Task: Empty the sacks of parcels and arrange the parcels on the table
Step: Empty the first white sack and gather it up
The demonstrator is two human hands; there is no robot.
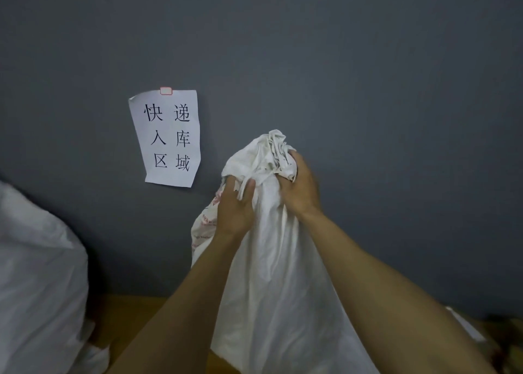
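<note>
Against the grey wall (pixel 339 62) with its paper sign (pixel 167 137), a white sack (pixel 271 260) stands over the table (pixel 133 308); left hand (pixel 235 206) and right hand (pixel 297 187) both clutch its bunched neck.

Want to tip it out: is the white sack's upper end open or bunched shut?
Bunched shut: left hand and right hand grip the sack there, cloth gathered.

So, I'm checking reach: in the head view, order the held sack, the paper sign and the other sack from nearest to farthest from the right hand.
1. Held sack: gripped by the right hand at its bunched top.
2. Paper sign: on the wall, to the left.
3. Other sack: at the far left edge.
</note>
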